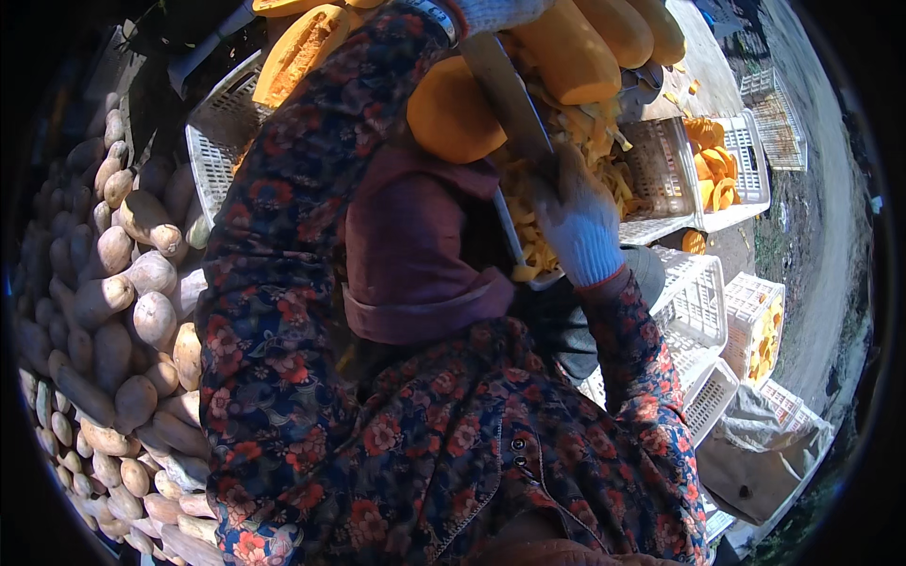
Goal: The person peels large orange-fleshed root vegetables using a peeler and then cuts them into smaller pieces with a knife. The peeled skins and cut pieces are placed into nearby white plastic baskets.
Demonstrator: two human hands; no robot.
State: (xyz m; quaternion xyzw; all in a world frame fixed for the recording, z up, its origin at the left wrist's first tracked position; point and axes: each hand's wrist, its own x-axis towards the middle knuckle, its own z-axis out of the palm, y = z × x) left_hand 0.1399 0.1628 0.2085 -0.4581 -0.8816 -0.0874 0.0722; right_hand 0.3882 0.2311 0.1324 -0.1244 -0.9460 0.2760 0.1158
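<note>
My right hand (577, 216), in a white knitted glove, is closed on the dark handle of a broad-bladed knife (511, 99). The blade points up and to the left, across the right side of an orange peeled squash (453, 110). My left hand (499, 13), gloved too, is at the top edge, just above the blade; its fingers are partly cut off, and what it touches cannot be told. Peeled squashes (566, 53) lie right of the blade. Below them is a heap of yellow peelings (598, 141). A halved squash (301, 53) with stringy pulp lies at the upper left.
Unpeeled squashes (152, 272) are piled along the left. A white plastic crate (205, 166) stands beside them. At right, another crate (761, 163) holds orange pieces, with more crates (697, 297) below it. A grey sack (757, 467) lies at the lower right.
</note>
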